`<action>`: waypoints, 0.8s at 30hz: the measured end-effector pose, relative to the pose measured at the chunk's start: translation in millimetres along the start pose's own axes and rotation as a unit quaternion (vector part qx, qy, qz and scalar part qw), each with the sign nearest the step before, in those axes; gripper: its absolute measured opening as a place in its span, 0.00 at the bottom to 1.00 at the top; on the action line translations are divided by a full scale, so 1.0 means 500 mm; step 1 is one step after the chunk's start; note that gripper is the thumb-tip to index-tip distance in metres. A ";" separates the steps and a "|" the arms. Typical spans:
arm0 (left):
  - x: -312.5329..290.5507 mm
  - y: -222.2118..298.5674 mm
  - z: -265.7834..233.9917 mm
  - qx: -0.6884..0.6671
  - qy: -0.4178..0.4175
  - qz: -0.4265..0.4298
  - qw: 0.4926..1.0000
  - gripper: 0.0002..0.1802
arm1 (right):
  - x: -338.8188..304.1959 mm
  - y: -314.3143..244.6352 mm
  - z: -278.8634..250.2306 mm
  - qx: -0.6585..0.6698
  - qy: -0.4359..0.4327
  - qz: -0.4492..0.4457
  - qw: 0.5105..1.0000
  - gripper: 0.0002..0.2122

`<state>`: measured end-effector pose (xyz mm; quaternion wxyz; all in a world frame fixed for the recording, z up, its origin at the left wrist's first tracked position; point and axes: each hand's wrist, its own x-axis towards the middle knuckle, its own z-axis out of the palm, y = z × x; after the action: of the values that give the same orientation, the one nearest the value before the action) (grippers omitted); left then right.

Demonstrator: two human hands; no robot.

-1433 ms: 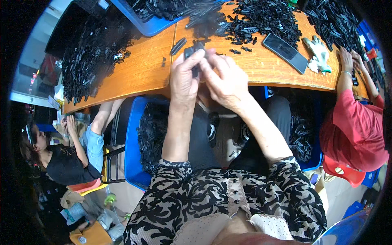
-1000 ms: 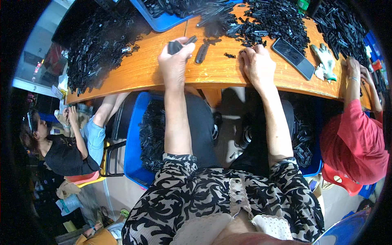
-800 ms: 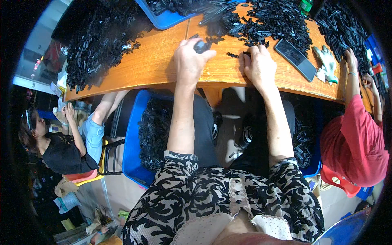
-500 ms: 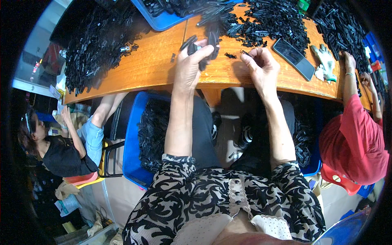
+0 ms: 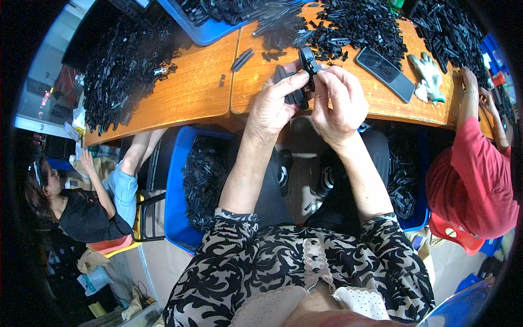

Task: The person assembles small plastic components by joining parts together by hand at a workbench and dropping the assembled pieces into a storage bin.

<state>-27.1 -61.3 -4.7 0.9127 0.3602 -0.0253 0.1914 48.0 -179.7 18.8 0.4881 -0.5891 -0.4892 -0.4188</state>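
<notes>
Two bare hands meet over the table's [image 5: 207, 82] front edge on a slim black plastic part [image 5: 306, 59].
The left hand [image 5: 275, 103] has its fingers curled closed around bulkier black pieces [image 5: 297, 99] and its thumb pressed toward the tilted part; the right hand's [image 5: 339, 106] thumb and forefinger pinch the part's right side, though whether they also grip something smaller cannot be told. A firm left hold close to the contact point, with light, square fingertip pressure from the right, would likely keep the part from twisting. Behind the hands lie a lone elongated black piece [image 5: 243, 60] and small black clips [image 5: 274, 55]; toward the table's right edge, a smartphone [image 5: 385, 74] and a pale work glove [image 5: 428, 79].
</notes>
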 end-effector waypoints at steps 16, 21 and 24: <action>-0.008 0.014 0.014 0.113 0.093 0.041 0.988 0.13 | 0.009 -0.006 -0.012 -0.027 -0.107 0.010 0.994 0.11; -0.010 0.021 0.004 0.181 0.148 0.069 0.970 0.09 | -0.015 -0.009 0.006 -0.076 -0.173 -0.049 0.981 0.19; -0.016 0.036 -0.005 0.161 0.195 0.092 0.963 0.04 | -0.016 -0.036 0.022 -0.063 -0.186 -0.071 0.978 0.17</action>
<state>-41.2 -50.5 3.6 0.8086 0.4540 0.1512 0.3422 29.1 -169.5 12.4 0.3194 -0.6500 -0.5847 -0.3656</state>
